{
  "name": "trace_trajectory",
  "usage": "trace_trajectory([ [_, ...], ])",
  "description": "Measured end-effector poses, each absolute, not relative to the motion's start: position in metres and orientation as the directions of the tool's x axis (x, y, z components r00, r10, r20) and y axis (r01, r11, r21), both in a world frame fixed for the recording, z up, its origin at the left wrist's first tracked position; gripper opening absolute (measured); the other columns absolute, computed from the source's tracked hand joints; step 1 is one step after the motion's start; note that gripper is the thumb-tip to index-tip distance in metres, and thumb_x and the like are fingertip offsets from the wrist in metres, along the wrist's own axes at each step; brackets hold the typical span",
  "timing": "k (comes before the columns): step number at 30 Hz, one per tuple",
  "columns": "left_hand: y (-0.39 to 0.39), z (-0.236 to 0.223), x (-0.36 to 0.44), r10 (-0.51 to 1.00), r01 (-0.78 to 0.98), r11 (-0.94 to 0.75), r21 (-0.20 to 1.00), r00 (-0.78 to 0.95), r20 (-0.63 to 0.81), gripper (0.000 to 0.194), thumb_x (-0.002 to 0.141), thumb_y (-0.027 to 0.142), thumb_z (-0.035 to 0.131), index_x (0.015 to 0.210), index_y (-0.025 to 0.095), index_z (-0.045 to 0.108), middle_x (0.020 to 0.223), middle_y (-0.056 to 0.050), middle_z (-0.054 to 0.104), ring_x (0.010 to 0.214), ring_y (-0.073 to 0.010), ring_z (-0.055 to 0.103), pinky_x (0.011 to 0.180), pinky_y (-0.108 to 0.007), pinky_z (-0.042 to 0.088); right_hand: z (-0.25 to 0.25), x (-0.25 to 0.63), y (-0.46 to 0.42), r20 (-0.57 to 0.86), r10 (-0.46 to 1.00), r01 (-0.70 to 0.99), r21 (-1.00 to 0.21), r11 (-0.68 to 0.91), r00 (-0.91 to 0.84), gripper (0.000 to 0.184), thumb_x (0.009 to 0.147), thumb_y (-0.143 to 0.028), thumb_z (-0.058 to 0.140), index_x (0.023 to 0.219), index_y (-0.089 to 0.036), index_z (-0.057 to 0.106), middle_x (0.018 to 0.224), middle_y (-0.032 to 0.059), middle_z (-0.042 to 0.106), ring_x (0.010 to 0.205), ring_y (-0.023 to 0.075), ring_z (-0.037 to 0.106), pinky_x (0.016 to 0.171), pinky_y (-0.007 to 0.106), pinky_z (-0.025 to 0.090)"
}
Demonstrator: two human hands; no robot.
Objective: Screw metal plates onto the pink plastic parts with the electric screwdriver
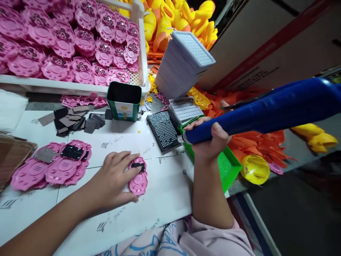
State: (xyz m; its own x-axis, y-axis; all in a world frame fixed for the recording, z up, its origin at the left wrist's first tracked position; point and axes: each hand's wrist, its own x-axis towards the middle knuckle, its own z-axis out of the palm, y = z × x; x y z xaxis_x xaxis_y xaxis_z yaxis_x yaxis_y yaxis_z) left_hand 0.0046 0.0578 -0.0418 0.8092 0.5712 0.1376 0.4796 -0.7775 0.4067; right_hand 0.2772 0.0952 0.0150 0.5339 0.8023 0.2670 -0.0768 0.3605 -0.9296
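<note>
My left hand (114, 177) rests on the white-covered table with its fingers around a small pink plastic shell (137, 184). A black plate (138, 166) lies on that shell, partly covered by a finger. In my right hand (210, 142) is a blue electric screwdriver (247, 112), tilted so its metal tip points left. The tip hovers at or just above the right edge of a black screw tray (165, 129) dotted with small silver screws; I cannot tell whether it touches.
Left of my hand lie several pink shells (64, 167) bearing plates, with loose dark plates (73, 119) behind. A green tin (124, 103) stands before a white crate (80, 87) of pink shells. Stacked white trays (176, 64), a bright green basket (229, 167) and orange parts (261, 145) sit rightward.
</note>
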Motion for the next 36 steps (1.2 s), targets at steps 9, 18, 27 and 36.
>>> trace_trajectory([
  [9,0.058,-0.041,0.005,0.581,0.484,-0.772,0.413,0.8,0.148,0.066,0.063,0.058,0.084,0.114,0.02,0.066,0.138,-0.017,0.054,0.125,-0.04,0.044,0.102,-0.053,0.03,0.012,0.281,0.1,0.319,0.742,-0.049,-0.903,0.427,0.589,0.015,0.065,-0.033,0.062,0.068,-0.021,0.054,0.053,-0.0052,0.061,0.042,0.0132,0.06,0.043,0.027,0.05],
  [18,0.056,-0.04,0.005,0.578,0.49,-0.77,0.408,0.806,0.124,0.071,0.062,0.064,0.082,0.116,0.02,0.065,0.14,-0.017,0.053,0.127,-0.0395,0.043,0.105,-0.053,0.028,0.012,0.279,0.099,0.315,0.755,-0.062,-0.904,0.424,0.575,0.016,0.062,-0.032,0.061,0.073,-0.022,0.055,0.052,-0.0064,0.061,0.041,0.0131,0.058,0.044,0.028,0.051],
  [27,0.057,-0.039,0.008,0.585,0.496,-0.753,0.433,0.805,0.095,0.065,0.067,0.058,0.081,0.117,0.02,0.067,0.142,-0.018,0.052,0.126,-0.0406,0.044,0.105,-0.055,0.03,0.02,0.284,0.096,0.289,0.766,-0.072,-0.914,0.399,0.573,0.017,0.062,-0.038,0.057,0.071,-0.025,0.052,0.053,-0.0071,0.058,0.042,0.0128,0.056,0.046,0.028,0.049],
  [36,0.059,-0.036,0.012,0.562,0.467,-0.757,0.458,0.823,0.089,0.067,0.067,0.058,0.081,0.118,0.017,0.067,0.141,-0.02,0.053,0.127,-0.0412,0.044,0.103,-0.055,0.03,0.042,0.257,0.07,0.274,0.939,-0.337,-0.881,0.332,0.208,0.03,0.061,-0.045,0.071,0.087,-0.032,0.063,0.059,-0.0049,0.065,0.045,0.017,0.058,0.049,0.036,0.054],
])
